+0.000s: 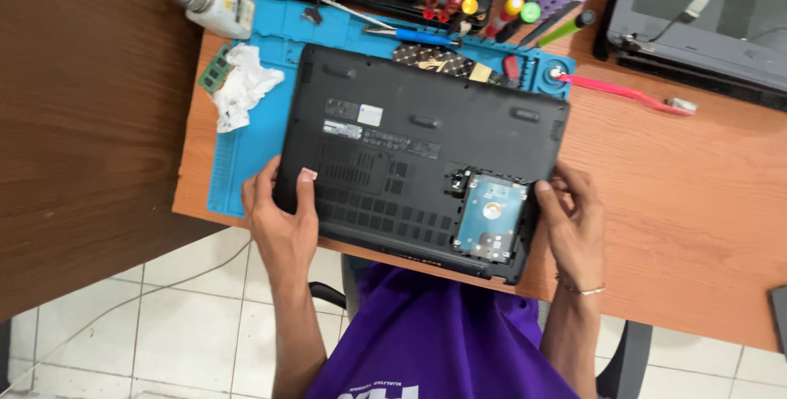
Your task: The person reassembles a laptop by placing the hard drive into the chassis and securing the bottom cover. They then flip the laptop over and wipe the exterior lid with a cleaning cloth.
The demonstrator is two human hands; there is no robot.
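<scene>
My left hand is clamped on the near left edge of the black plastic laptop turned underside up, thumb pressed flat on its base. My right hand grips the near right corner, fingers curled round the rim just beside the bare silver and blue hard drive sitting in its open bay.

The laptop lies partly on the blue silicone repair mat, and its near edge overhangs the wooden desk towards my lap. If I tilt or slide it carelessly, I judge the uncovered drive could shift in its bay, or my right fingertips could press on its board.

Farther off, the crumpled white tissue and green memory module lie at the mat's left, screwdrivers behind; pushing the laptop away could knock them.
</scene>
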